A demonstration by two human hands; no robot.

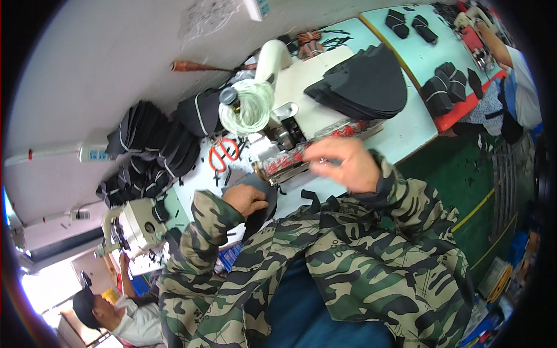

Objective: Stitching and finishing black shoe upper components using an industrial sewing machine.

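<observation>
My left hand (246, 200) is closed over the edge of a dark grey fabric piece (259, 217), at the front of the table by the left end of a sewing machine. My right hand (348, 165) hovers before the machine's red-speckled front edge (284, 162), its fingers slightly bent and apart, with nothing visible in them. The sewing machine (271, 58) has a pale body; its metal working parts (284, 136) sit between my hands and a coil of pale thread (249, 107). A fanned stack of dark fabric panels (365, 84) rests on its right side.
Orange-handled scissors (223, 155) lie among dark scraps on the white table. Tied dark bundles (148, 136) are heaped at the left against the wall. One co-worker (125, 319) sits lower left by another machine (136, 223); another person's arm (493, 43) reaches in at upper right.
</observation>
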